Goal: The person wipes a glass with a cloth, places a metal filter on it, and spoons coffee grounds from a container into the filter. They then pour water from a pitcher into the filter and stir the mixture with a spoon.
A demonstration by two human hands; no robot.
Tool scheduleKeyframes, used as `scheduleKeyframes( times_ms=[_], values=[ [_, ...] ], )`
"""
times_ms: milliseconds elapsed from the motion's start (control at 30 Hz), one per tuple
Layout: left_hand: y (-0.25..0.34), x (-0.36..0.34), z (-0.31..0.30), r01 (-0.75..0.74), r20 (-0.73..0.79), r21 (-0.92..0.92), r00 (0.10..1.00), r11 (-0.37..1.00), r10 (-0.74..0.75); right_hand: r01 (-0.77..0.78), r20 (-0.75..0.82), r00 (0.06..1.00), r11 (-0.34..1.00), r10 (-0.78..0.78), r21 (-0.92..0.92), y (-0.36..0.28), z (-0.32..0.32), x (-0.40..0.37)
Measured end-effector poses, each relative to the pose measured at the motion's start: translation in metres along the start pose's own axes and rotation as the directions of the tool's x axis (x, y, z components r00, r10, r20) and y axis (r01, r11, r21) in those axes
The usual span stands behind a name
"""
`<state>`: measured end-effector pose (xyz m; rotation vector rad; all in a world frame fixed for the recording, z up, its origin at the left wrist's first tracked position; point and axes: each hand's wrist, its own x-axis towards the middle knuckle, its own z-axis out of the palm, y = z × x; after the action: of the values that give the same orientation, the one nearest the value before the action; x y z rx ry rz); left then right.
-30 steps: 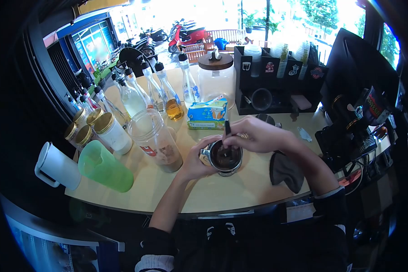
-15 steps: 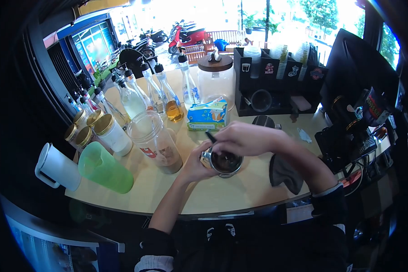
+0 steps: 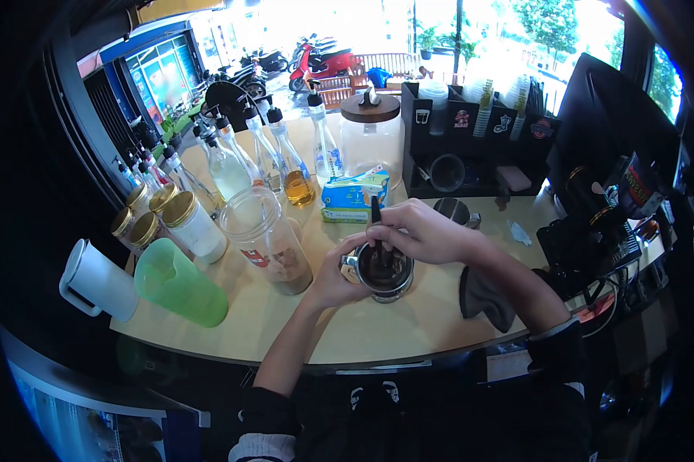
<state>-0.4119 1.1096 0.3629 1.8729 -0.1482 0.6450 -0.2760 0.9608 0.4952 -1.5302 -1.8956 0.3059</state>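
A shiny metal pitcher point(image 3: 391, 291) with dark contents stands on the counter in front of me. My left hand point(image 3: 338, 276) is wrapped around its handle side and steadies it. Pinched in my right hand point(image 3: 416, 231) is a black-handled stirring utensil point(image 3: 375, 209), upright over the pitcher's mouth; its lower end is inside, and its kind cannot be made out. Left of the pitcher is a large clear jar point(image 3: 266, 254) with brown powder at the bottom. Just behind my hands sits a blue and green pack point(image 3: 355, 199).
Pump bottles point(image 3: 295, 165) and gold-lidded jars point(image 3: 197, 227) line the left side, near a green jug point(image 3: 179, 283) and a white pitcher point(image 3: 97, 281). At right lie a dark cloth point(image 3: 487, 302) and another metal cup point(image 3: 453, 211). A black cup organiser point(image 3: 470, 146) stands behind.
The stirring utensil has swung from leaning left to nearly upright, and my right hand has shifted slightly with it. My left hand keeps its hold on the pitcher.
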Motion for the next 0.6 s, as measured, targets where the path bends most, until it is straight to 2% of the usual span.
scheduleKeyframes(
  times_ms=[33, 133, 267, 333, 367, 433, 467, 500, 567, 600],
  values=[
    [-0.001, 0.001, 0.000, -0.025, 0.009, 0.024, 1.000, 0.999, 0.025, 0.017, -0.067, 0.998, 0.999, -0.015, 0.037, 0.001, 0.003, -0.003],
    [0.004, 0.001, 0.002, -0.015, -0.004, 0.013, 1.000, 1.000, 0.015, -0.034, -0.106, 0.993, 0.994, 0.046, 0.108, 0.000, 0.004, -0.010],
    [0.007, 0.003, 0.003, -0.002, -0.022, 0.007, 1.000, 1.000, 0.002, -0.073, -0.088, 0.993, 0.993, 0.081, 0.090, -0.001, 0.004, -0.019],
    [0.007, 0.003, 0.003, 0.003, -0.038, -0.046, 0.999, 0.999, -0.004, -0.037, -0.218, 0.975, 0.996, 0.053, 0.076, 0.000, 0.004, -0.022],
    [0.006, 0.003, 0.003, 0.001, -0.038, -0.044, 0.999, 0.999, -0.003, -0.035, -0.219, 0.974, 0.997, 0.051, 0.075, -0.001, 0.005, -0.024],
    [0.004, 0.003, 0.003, -0.020, -0.049, -0.031, 0.999, 0.999, 0.018, -0.021, -0.114, 0.993, 1.000, 0.023, 0.016, -0.002, 0.008, -0.028],
    [0.003, 0.003, 0.003, -0.020, -0.047, -0.031, 0.999, 0.999, 0.019, 0.031, -0.132, 0.990, 0.997, -0.040, -0.067, 0.001, 0.009, -0.028],
    [0.002, 0.003, 0.002, -0.023, -0.045, -0.008, 0.999, 1.000, 0.023, 0.031, -0.133, 0.990, 0.997, -0.040, -0.067, 0.001, 0.009, -0.029],
    [0.001, 0.003, 0.003, -0.026, -0.043, 0.014, 0.999, 1.000, 0.027, -0.043, -0.235, 0.970, 0.994, 0.064, 0.097, -0.002, 0.006, -0.029],
    [0.001, 0.003, 0.003, -0.029, -0.053, -0.005, 0.998, 1.000, 0.029, -0.042, -0.237, 0.970, 0.994, 0.064, 0.096, 0.000, 0.006, -0.029]
  ],
)
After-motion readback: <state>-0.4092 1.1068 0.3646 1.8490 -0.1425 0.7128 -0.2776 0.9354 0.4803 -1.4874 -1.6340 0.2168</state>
